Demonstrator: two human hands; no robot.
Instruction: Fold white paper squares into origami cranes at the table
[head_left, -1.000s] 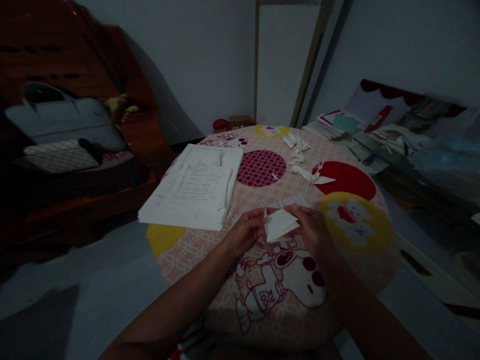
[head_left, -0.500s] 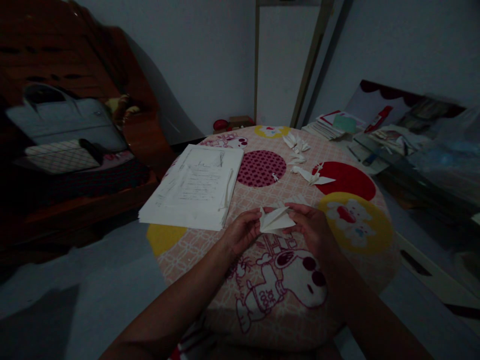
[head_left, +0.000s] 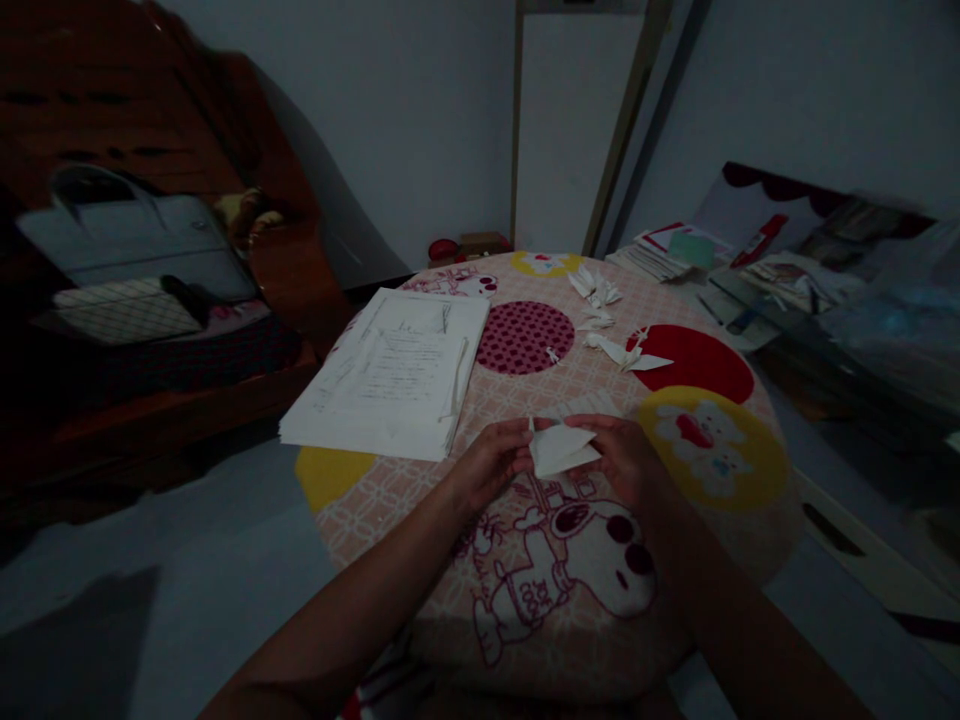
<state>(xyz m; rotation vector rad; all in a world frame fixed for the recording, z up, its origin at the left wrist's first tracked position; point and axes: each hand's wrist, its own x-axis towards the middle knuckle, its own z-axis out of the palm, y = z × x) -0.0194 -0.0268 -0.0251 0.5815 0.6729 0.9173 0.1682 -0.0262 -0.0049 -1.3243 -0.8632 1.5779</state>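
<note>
Between my two hands is a small piece of folded white paper [head_left: 559,450], held up over the near half of the round table. My left hand [head_left: 493,462] pinches its left edge between thumb and fingers. On the other side, my right hand [head_left: 619,450] grips the right edge, fingers behind the sheet. Beyond the hands lie several folded paper cranes; the closest crane [head_left: 628,354] has its wings spread, partly over a red circle of the cloth. A stack of printed paper sheets [head_left: 382,380] rests to the left of my hands.
A patterned cloth [head_left: 420,500] with cartoon figures covers the round table. Left of it stands a wooden bench [head_left: 289,270] with a pale handbag [head_left: 150,240]. At the right, a glass-topped table [head_left: 810,330] carries papers and plastic bags.
The folded paper has turned slightly in my hands, now showing a smoother flap toward me. Both hands have shifted a little; the right fingers have moved along the edge.
</note>
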